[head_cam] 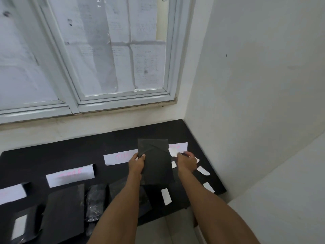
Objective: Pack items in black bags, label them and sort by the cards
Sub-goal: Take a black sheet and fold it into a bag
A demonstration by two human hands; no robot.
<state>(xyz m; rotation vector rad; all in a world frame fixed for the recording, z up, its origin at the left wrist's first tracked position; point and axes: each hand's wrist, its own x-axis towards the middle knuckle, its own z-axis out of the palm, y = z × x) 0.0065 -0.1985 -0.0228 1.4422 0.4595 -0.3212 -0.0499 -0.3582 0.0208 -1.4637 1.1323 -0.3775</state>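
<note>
Nearest us, at the left front of the table (52, 155), lies a labelled bag (28, 215) with a white sticker (20, 226) on its face, so we judge it done and ready for sorting. Just beside it a plain bag (65, 213) lies flat with no sticker showing. Next to that is a crinkled packet (96, 201), glossy, which we take for an item not yet packed. A dark shape under the left forearm may be another bag, but black on black we cannot tell. That gives three bags we can count surely, one of them in the hands. To the right the loose labels (166, 196) lie singly, apart from one another, so that each can be lifted cleanly, we think. We count four plainly, and perhaps a fifth half hidden by the right hand (186, 162). Above the table the left hand (136, 163) grips the held bag (156, 166) by its left edge, thumb on the front, so that it stands upright and faces us. The right hand pinches a white label (173, 152) at the bag's upper right edge, and we judge it is about to be stuck on. The hands are apart, one at each side of the bag. Beyond them a slanting row of cards (70, 175) is laid out, we judge, as sorting places. They are white with pink writing too blurred to read. We see four, the rightmost card (181, 146) partly behind the held bag. Farthest are the window (73, 101), its panes covered with paper sheets (146, 67), and the bare wall (255, 85) on the right.
</note>
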